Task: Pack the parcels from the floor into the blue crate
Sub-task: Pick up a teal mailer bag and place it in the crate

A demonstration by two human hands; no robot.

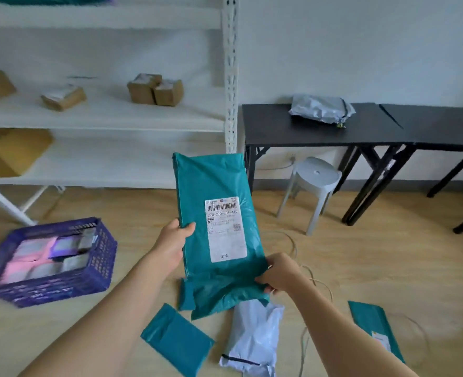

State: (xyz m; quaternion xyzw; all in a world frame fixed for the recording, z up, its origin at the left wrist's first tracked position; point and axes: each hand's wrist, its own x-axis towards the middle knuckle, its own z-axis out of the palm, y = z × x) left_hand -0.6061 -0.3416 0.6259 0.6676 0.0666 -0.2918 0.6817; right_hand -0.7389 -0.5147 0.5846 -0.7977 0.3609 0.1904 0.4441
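I hold a long teal parcel (214, 186) with a white shipping label upright in front of me. My left hand (174, 239) grips its left edge and my right hand (280, 273) pinches its lower right corner. The blue crate (99, 268) sits on the floor at the left, holding several pink and grey parcels. On the floor below my hands lie a small teal parcel (177, 340), a pale blue parcel (254, 336) and, further right, another teal parcel (374, 325).
A white shelf unit (230, 77) with cardboard boxes stands behind the crate. Black folding tables (320, 131) line the right wall, with a grey parcel (321, 108) on top and a grey stool (313, 180) underneath. A thin cable (320, 281) loops across the wooden floor.
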